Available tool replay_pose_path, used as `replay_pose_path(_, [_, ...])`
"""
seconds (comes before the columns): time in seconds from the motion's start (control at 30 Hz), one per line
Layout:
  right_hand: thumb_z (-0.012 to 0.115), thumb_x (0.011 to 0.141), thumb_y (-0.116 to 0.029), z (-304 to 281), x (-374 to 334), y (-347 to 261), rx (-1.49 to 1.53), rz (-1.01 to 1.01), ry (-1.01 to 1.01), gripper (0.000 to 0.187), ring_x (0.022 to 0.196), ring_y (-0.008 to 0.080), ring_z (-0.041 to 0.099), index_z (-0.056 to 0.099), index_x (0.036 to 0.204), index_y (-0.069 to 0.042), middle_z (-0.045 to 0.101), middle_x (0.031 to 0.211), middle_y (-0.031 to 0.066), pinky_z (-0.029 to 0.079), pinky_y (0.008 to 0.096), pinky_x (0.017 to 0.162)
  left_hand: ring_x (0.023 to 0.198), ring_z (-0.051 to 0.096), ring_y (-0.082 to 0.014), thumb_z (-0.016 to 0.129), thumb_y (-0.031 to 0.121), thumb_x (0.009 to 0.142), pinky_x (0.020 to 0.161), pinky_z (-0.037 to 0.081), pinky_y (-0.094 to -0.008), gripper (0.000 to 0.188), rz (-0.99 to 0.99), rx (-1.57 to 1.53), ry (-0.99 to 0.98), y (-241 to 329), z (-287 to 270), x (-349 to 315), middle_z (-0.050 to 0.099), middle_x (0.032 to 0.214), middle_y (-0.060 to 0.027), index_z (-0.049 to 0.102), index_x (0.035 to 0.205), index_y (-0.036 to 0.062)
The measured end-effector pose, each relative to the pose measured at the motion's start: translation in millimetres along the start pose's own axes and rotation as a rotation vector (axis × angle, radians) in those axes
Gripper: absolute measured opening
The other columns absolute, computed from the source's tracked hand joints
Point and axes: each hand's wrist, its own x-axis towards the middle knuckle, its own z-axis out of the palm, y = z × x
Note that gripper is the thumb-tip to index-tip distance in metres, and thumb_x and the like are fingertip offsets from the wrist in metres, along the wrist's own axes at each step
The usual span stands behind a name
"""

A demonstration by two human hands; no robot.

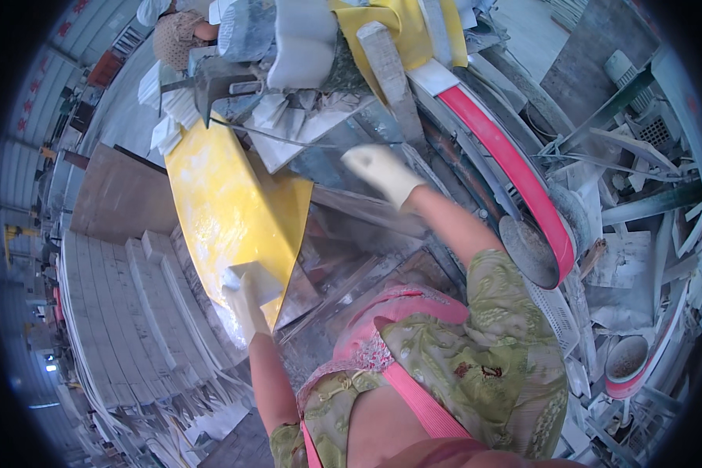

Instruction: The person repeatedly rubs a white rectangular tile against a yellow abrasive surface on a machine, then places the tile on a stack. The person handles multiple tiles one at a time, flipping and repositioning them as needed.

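Note:
My left hand (246,306), in a pale glove, is closed on a small flat white block (264,284). Beneath them is a glossy wet yellow sheet (226,203), draped over a sloping support. My right hand (382,173), also gloved, hangs in the air to the right of the sheet, near the long belt machine. Its fingers look curled, and whatever they may hold is hidden. A pink belt (507,164) runs along that machine and bends round a grey wheel (529,251) at its near end.
Stacked grey-white slabs (125,312) stand at the left beside a brown board (125,195). Ahead lie white blocks (277,121), a dark metal bracket (207,90) and another yellow sheet (402,31). Another person (178,39) is at the far left. Offcuts and bars (632,249) clutter the right.

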Motion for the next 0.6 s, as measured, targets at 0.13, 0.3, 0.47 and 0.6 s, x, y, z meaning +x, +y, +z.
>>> replay_pose_path(0.13, [0.046,0.098,-0.038,-122.1,40.6,73.2,-0.414,0.12,0.561,0.039,0.087,0.0463,0.063,0.069,0.094,-0.007,0.068,0.092,0.0243,0.049,0.0525,0.078,0.117,0.059,-0.0287,0.065,0.032,0.088,0.102,0.047,-0.0404,0.072,-0.076,-0.04,0.01,23.3,5.2,-20.4,0.057,0.13,-0.0242,0.041,0.144,-0.0066])
replay_pose_path(0.3, [0.063,0.092,-0.044,-195.8,87.3,129.5,-0.996,0.116,0.516,0.045,0.113,0.0305,0.059,0.067,0.113,-0.004,0.068,0.116,0.0124,0.045,0.0443,0.096,0.116,0.062,-0.0286,0.067,0.025,0.085,0.098,0.05,-0.0403,0.071,-0.073,-0.033,0.07,13.6,8.2,-2.7,0.06,0.13,-0.022,0.044,0.145,-0.0032])
replay_pose_path(0.47, [0.064,0.09,-0.05,-188.5,124.1,159.7,-1.047,0.202,0.476,0.077,0.14,0.0288,0.044,0.047,0.148,-0.002,0.052,0.147,0.0131,0.033,0.0505,0.116,0.114,0.064,-0.0289,0.068,0.023,0.084,0.096,0.052,-0.0402,0.07,-0.073,0.086,0.107,-18.0,-0.5,24.8,0.062,0.129,-0.0213,0.045,0.145,-0.003])
replay_pose_path(0.6, [0.053,0.097,-0.053,-180.4,117.1,173.4,-1.062,0.251,0.329,0.08,0.153,0.0306,0.029,0.032,0.159,-0.007,0.033,0.164,0.0161,0.019,0.05,0.125,0.112,0.065,-0.0292,0.069,0.021,0.082,0.094,0.053,-0.0401,0.07,-0.09,0.103,0.115,-29.5,-3.6,25.2,0.063,0.128,-0.0206,0.046,0.144,-0.0028])
